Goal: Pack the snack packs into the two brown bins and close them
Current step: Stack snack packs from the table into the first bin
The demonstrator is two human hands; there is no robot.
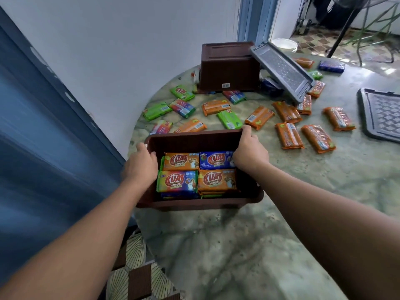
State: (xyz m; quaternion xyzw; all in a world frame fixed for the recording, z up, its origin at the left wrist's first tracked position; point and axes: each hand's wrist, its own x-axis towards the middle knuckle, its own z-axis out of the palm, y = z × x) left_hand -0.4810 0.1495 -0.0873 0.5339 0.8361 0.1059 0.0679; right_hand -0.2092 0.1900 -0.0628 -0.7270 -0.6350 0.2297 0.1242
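I had both hands on the near brown bin (194,141): my left grip (140,163) curled over its left rim, my right grip (249,151) closed round the far right corner. The bin sat at the bench (281,213) edge, packed with snack packs (180,161) reading "KUAT". More packs (289,135) lay loose beyond it, near the second brown bin (229,66).

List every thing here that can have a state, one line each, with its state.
near brown bin: open, upright, part filled, held at both ends
far brown bin: upside down, resting on packs
grey lid: off, tilted against the far bin
dark lid: off, flat on the table
loose snack packs: scattered on the table, unpacked
left hand: grips the near bin's left rim
right hand: grips its right rim
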